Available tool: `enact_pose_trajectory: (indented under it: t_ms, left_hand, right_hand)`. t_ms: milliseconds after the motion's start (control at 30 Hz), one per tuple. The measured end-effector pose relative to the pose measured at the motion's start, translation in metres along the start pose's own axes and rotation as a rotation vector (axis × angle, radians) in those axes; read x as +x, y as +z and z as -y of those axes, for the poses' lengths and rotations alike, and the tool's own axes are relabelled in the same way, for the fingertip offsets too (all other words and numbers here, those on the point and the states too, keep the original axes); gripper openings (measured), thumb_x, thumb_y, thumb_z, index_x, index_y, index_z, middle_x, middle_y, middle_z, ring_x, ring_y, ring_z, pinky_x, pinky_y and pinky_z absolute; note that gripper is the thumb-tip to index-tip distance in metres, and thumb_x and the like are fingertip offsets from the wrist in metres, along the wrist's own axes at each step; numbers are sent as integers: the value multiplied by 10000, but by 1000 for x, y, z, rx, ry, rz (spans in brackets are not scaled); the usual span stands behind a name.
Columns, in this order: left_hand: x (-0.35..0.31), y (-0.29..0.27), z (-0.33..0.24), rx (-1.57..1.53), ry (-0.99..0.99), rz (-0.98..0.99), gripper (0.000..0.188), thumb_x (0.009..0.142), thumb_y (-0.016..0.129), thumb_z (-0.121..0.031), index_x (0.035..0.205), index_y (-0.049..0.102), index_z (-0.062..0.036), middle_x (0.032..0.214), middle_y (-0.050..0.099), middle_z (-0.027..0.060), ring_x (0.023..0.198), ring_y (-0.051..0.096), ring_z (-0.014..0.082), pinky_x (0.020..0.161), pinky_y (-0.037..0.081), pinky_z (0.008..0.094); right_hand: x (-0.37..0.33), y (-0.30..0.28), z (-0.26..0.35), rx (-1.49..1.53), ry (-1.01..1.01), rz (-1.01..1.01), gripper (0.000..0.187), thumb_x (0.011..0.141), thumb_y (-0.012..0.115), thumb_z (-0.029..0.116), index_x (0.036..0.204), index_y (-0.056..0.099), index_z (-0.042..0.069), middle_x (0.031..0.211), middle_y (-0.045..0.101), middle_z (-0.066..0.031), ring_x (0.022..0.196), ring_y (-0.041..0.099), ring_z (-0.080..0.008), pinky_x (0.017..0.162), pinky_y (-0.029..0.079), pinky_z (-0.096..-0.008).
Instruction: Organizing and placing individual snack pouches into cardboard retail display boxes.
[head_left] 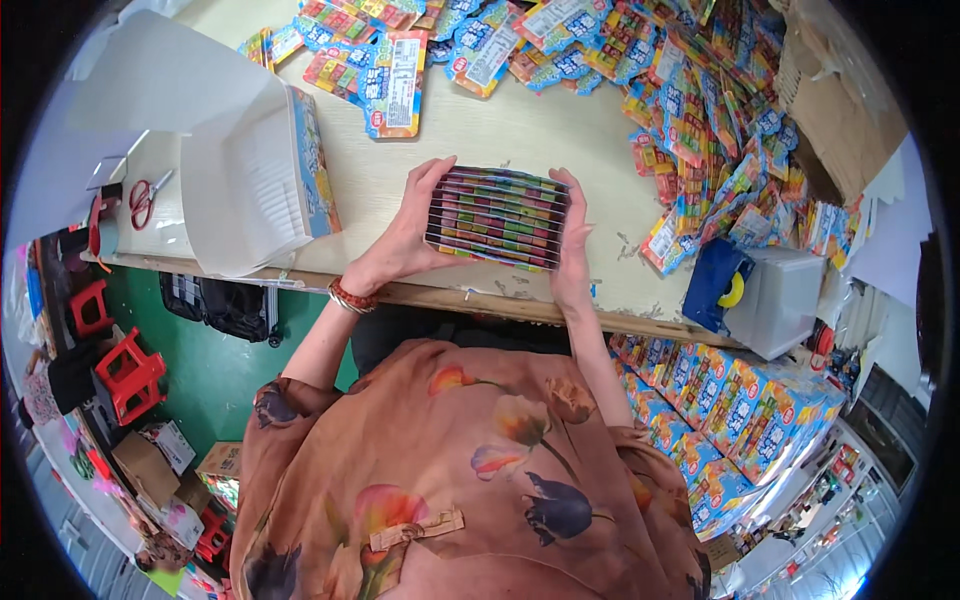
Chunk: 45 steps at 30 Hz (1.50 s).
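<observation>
Between my two hands, above the near part of the table (380,200), is a stack of candy packs (495,222) held on edge, their colourful sides facing up in rows. My left hand (412,222) closes on the stack's left end, with the thumb along its near side. At the other end my right hand (572,235) presses against the stack, fingers along the side. To the left stands an open display box (318,165) with a white inside and a printed blue and orange side. More loose candy packs (395,85) lie beyond my hands.
A large heap of candy packs (700,130) covers the right side, beside a cardboard carton (835,120). Red scissors (146,200) lie far left. A clear plastic bin (775,300) sits at the right edge. Stacked printed boxes (740,410) stand below, and red stools (130,375) on the floor.
</observation>
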<state>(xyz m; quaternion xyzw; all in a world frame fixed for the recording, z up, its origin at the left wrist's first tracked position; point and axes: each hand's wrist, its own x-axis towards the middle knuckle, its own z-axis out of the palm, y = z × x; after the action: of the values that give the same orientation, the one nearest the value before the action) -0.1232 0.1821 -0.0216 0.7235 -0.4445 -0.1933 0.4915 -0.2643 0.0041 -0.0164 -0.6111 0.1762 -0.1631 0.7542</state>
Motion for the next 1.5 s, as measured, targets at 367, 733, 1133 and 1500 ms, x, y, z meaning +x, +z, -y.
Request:
enact_pose_trajectory:
  t_ms: [367,733,1133,1500]
  left_hand:
    - [1,-6,6,28,-23,34,1174,551,923,-276,1456,208,-60,1420,317,186,1348,301,348,1109,292,428]
    - [-5,-1,10,-49,-9,27,1384,509,939,-268,1507,6,-45,1512,201,216,1373,278,365,1126,284,425]
    - [-5,-1,7,-30,25,22,1384,558,914,-192,1503,-86,-46,1512,198,229,1367,288,375,1128,269,430]
    - [0,-9,14,-8,85,-45,1106,532,917,-277,1397,282,-10,1250,424,184,1186,442,316,1036,361,391]
  right_hand:
    - [17,-44,1,109,112,118,566,953,578,302,1413,408,20,1373,499,-137,1268,459,-225,1104,306,-350]
    - [15,-44,-4,-14,51,143,504,934,598,183,1376,439,2,1338,535,-115,1196,530,-204,1049,387,-325]
    - [6,-17,-10,-462,-200,-100,355,1012,440,167,1333,467,18,1250,584,-124,1141,571,-227,985,422,-328]
    - [7,-37,2,-313,47,58,458,928,513,58,1380,440,31,1258,553,-92,1172,519,-194,1010,393,-298]
